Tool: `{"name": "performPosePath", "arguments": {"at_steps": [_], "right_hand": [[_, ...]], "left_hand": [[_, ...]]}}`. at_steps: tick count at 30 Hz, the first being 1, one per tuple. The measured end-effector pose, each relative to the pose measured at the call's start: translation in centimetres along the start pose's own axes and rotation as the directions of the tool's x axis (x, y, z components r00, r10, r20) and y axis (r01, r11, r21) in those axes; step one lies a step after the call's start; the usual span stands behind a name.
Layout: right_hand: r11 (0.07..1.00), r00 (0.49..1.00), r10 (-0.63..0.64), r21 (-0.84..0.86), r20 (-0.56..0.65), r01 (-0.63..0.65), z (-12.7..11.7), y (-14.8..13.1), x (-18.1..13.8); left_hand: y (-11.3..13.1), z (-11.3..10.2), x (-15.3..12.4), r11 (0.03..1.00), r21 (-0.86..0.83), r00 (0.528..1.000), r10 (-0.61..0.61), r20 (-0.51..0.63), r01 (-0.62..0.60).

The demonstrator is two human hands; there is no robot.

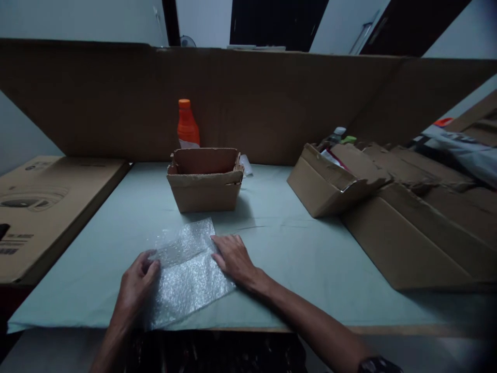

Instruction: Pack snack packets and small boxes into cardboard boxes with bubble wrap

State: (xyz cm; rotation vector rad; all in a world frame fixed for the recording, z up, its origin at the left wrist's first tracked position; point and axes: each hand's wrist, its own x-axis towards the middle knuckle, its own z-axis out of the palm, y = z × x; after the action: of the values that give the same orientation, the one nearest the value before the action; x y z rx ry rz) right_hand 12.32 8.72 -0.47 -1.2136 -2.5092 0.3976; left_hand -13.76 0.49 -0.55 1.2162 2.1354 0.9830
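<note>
A clear sheet of bubble wrap (190,285) lies at the table's front edge, with a crease across it and its upper part folded over. My left hand (136,282) pinches the sheet's left edge between thumb and curled fingers. On the opposite side, my right hand (236,261) has its thumb and fingers closed at the right edge of the wrap. Just behind the sheet stands a small open cardboard box (205,191) with torn upper edges; its bottom is hidden from me.
An orange bottle (188,127) stands behind the small box, beside a clear plastic piece (246,166). Filled open cardboard boxes (322,186) crowd the right side. A large flat carton (46,207) lies on the left. A tall cardboard panel (272,103) closes off the back.
</note>
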Motion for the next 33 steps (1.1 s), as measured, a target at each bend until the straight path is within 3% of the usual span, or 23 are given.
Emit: {"name": "performPosePath", "arguments": {"at_steps": [4,9,13,15,17,20,24,29,33], "right_hand": [[0.998,1.000,-0.026,0.048,-0.015,0.026,-0.1,0.5,-0.8],[0.992,0.989,0.128,0.001,-0.080,-0.128,-3.4,3.9,-4.9],[0.974,0.963,0.177,-0.107,-0.202,-0.201,-5.2,4.8,-5.6],[0.989,0.976,0.099,-0.092,-0.192,-0.118,-4.6,3.9,-4.4],[0.998,0.993,-0.040,-0.056,-0.110,0.034,-3.2,2.5,-2.7],[0.979,0.979,-0.203,-0.017,0.015,0.203,-0.7,1.2,-0.7],[0.977,0.975,-0.213,-0.011,0.060,0.214,0.2,2.4,-0.6],[0.998,0.999,-0.026,-0.059,0.045,0.029,-2.6,5.6,-3.8],[1.000,0.996,0.011,0.018,0.089,-0.012,-5.8,6.3,-8.4]], "left_hand": [[1.2,1.2,0.5,0.996,0.042,0.996,0.077,0.033,-0.078],[2.5,3.6,1.2,0.964,0.144,0.974,0.228,-0.019,-0.223],[3.6,5.3,0.4,0.847,0.219,0.843,0.518,-0.145,-0.484],[4.1,6.4,-0.4,0.777,0.228,0.782,0.617,-0.091,-0.587],[4.2,7.8,-0.9,0.712,0.205,0.733,0.679,0.046,-0.672],[3.4,9.3,-1.0,0.669,0.196,0.698,0.682,0.220,-0.716],[2.0,9.3,-0.4,0.674,0.264,0.724,0.633,0.276,-0.690],[1.6,8.3,-0.3,0.693,0.259,0.739,0.615,0.275,-0.673],[0.7,5.9,-1.3,0.687,0.169,0.705,0.664,0.252,-0.707]]}}
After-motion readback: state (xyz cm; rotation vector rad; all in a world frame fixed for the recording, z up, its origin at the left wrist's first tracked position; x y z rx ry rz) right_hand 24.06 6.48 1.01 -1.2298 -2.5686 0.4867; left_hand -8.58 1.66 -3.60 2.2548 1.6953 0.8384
